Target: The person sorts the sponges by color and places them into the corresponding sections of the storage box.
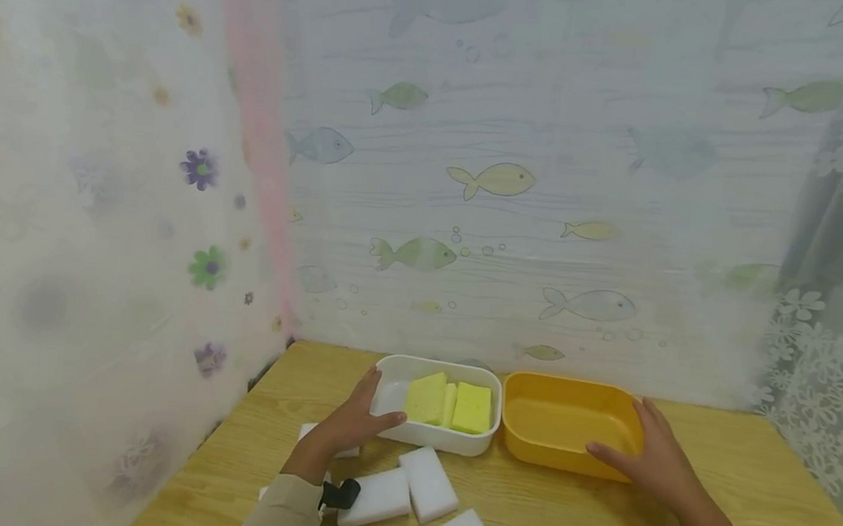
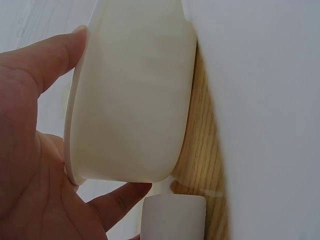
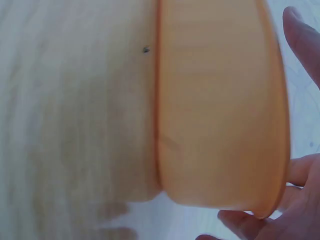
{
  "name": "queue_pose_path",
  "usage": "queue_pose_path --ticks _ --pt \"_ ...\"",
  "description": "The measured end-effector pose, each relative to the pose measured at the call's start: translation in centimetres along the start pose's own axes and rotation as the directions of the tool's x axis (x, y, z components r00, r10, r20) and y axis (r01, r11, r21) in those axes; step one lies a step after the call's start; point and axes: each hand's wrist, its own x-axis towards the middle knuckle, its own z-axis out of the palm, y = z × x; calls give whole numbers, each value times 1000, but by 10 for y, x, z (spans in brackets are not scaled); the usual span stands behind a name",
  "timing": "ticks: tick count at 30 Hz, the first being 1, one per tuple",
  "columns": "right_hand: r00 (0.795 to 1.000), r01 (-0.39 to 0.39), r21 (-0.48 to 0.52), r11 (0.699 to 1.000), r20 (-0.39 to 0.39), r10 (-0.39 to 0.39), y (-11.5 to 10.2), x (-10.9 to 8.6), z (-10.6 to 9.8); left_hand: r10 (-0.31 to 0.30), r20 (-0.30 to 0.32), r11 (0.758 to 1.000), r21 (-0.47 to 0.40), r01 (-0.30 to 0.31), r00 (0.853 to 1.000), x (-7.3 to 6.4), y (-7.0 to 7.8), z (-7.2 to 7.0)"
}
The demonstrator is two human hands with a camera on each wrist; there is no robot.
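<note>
In the head view my left hand (image 1: 354, 416) holds the left end of a white plastic box (image 1: 428, 441), thumb at the near rim and fingers round the far corner. Yellow sponge blocks (image 1: 426, 399) stand inside that box, toward its right. At the right end of an orange plastic box (image 1: 562, 459), my right hand (image 1: 656, 459) spans the corner, its thumb over the near rim. The right wrist view shows fingertips against that box's far corner and the thumb slightly off the rim. The boxes stand side by side, and no contents show in the orange one.
Several white sponge blocks (image 1: 428, 484) lie on the wooden table (image 1: 556, 525) in front of the white box, some partly behind my left arm. Behind the table hangs a curtain (image 1: 513, 246) printed with fish; a flowered curtain (image 1: 127, 271) borders the left side.
</note>
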Motion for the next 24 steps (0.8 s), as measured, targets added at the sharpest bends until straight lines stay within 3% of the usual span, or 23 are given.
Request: queue_pose_path --ticks 10,24 --pt "989 -104 66 992 109 96 7 0 -1 -9 5 1000 -6 9 1000 0 1 -1" --pt "988 -93 188 978 138 68 11 -10 -1 -4 2 1000 7 4 1000 2 -2 0"
